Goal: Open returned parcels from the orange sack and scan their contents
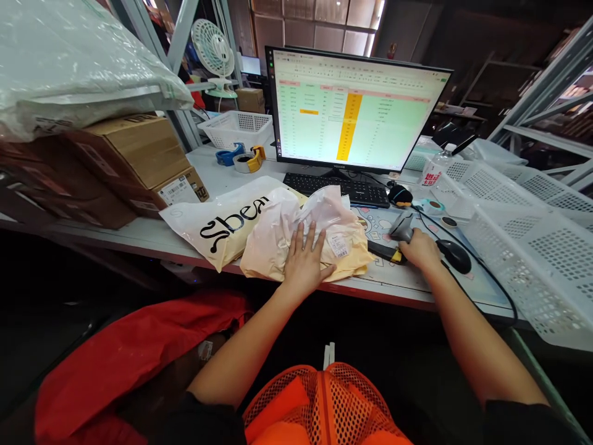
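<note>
My left hand (pixel 304 258) lies flat with spread fingers on a pale plastic bag (pixel 266 241), which has a yellowish tint and a small white barcode label (pixel 338 245) to the right of my fingers. Partly under it, to the left, is another plastic bag (pixel 189 225) with black lettering. My right hand (pixel 422 250) is wrapped round the handle of a grey barcode scanner (pixel 402 226), whose head points left toward the labelled bag. Between that bag and my right hand lies a black and yellow box cutter (pixel 385 251), its left end close to the bag.
A monitor (pixel 343 117) showing a spreadsheet stands behind a black keyboard (pixel 338 188). Cardboard boxes (pixel 134 154) are stacked at left, tape dispensers (pixel 241 159) behind the bags. A black mouse (pixel 454 256), a cable and white plastic baskets (pixel 532 247) occupy the right side.
</note>
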### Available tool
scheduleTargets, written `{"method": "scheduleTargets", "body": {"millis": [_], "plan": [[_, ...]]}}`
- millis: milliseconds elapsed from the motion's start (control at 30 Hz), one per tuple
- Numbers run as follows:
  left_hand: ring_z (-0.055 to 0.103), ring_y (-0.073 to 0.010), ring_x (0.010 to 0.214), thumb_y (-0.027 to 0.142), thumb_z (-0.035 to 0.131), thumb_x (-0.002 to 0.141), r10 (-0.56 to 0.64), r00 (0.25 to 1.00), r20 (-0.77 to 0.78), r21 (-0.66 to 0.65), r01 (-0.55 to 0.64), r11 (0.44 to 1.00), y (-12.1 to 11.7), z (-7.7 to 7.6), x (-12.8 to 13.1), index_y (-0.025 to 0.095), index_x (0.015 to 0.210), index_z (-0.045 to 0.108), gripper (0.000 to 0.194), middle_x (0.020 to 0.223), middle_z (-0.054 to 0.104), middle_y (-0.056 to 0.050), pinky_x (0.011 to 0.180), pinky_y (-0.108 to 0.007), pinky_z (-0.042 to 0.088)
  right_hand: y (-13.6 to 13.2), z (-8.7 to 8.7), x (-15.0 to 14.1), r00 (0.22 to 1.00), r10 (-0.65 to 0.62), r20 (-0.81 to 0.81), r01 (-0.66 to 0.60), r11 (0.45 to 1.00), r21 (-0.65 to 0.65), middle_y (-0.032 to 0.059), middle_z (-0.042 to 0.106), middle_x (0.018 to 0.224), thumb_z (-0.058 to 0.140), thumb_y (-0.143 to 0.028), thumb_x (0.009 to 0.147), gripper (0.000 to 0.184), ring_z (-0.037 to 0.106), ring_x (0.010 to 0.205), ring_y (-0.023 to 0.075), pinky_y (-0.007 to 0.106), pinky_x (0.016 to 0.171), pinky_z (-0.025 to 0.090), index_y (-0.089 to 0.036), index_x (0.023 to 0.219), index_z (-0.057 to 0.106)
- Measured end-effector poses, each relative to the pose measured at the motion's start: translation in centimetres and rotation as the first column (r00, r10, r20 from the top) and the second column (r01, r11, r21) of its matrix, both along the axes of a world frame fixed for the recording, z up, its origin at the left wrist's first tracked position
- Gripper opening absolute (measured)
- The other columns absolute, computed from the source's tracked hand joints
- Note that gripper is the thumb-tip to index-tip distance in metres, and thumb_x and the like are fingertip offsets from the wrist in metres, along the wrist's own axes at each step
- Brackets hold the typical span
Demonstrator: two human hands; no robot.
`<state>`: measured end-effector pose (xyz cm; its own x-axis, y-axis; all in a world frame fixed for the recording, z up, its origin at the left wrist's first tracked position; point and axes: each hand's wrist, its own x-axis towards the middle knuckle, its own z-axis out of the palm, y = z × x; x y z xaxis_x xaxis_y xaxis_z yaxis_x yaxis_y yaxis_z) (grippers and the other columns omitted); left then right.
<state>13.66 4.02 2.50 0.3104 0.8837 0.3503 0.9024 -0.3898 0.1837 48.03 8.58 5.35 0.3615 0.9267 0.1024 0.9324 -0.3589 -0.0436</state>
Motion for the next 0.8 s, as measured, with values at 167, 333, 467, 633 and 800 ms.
{"method": "scheduleTargets", "body": {"millis": [167, 333, 467, 633, 800], "plan": [[0.009, -0.0428, 0.166, 0.054, 0.074, 0.091, -0.013, 1.0, 0.012, 0.025, 0.013, 1.0, 0.1, -0.3, -0.1, 0.015, 0.167, 0.037, 0.093, 0.179, 0.018, -0.017, 0.134, -0.06, 0.02, -5.3, 6.1, 0.5, 0.911, 0.354, -0.209, -0.356, 0.934, 0.033, 0.0115, 0.077, 0.098, 0.065, -0.055, 0.09, 0.038, 0.07, 0.089, 0.034, 0.042, 0.077, 0.052, -0.022, 0.106, 0.076], [0.013, -0.0424, 0.166, 0.053, 0.075, 0.09, -0.007, 1.0, 0.012, 0.07, 0.006, 0.997, 0.1, -0.7, -0.2, 0.015, 0.166, 0.04, 0.092, 0.177, 0.024, -0.017, 0.133, -0.06, 0.025, -11.0, 9.7, -3.8, 0.684, 0.613, -0.395, -0.663, 0.749, 0.015, 0.0035, 0.079, 0.098, 0.067, -0.054, 0.094, 0.03, 0.07, 0.081, 0.028, 0.039, 0.075, 0.053, -0.028, 0.107, 0.077], [0.017, -0.0435, 0.165, 0.054, 0.074, 0.09, 0.005, 1.0, 0.016, 0.105, -0.007, 0.994, 0.2, -1.0, -0.3, 0.015, 0.165, 0.043, 0.09, 0.176, 0.026, -0.017, 0.132, -0.061, 0.029, -9.5, 8.7, -5.6, 0.676, 0.637, -0.37, -0.658, 0.748, 0.085, 0.0041, 0.079, 0.099, 0.064, -0.051, 0.096, 0.028, 0.07, 0.083, 0.0279, 0.038, 0.075, 0.052, -0.027, 0.107, 0.075], [0.019, -0.0437, 0.165, 0.052, 0.075, 0.089, 0.001, 0.999, 0.044, 0.121, -0.006, 0.993, 0.1, -0.6, 0.0, 0.017, 0.163, 0.046, 0.087, 0.176, 0.029, -0.016, 0.131, -0.062, 0.03, -3.2, 5.8, -2.1, 0.876, 0.441, -0.194, -0.414, 0.895, 0.166, 0.0093, 0.078, 0.098, 0.065, -0.054, 0.092, 0.034, 0.07, 0.085, 0.03, 0.036, 0.069, 0.048, -0.022, 0.101, 0.074], [0.03, -0.0412, 0.162, 0.044, 0.073, 0.092, -0.09, 0.986, 0.141, 0.118, 0.074, 0.99, -1.3, 1.4, -0.7, 0.017, 0.152, 0.059, 0.068, 0.171, 0.04, -0.015, 0.128, -0.059, 0.038, 0.3, 1.4, 0.6, 0.991, 0.131, -0.029, -0.13, 0.99, 0.05, 0.0192, 0.076, 0.11, 0.057, -0.048, 0.1, 0.038, 0.072, 0.103, 0.0368, 0.04, 0.075, 0.048, -0.016, 0.116, 0.07]]}}
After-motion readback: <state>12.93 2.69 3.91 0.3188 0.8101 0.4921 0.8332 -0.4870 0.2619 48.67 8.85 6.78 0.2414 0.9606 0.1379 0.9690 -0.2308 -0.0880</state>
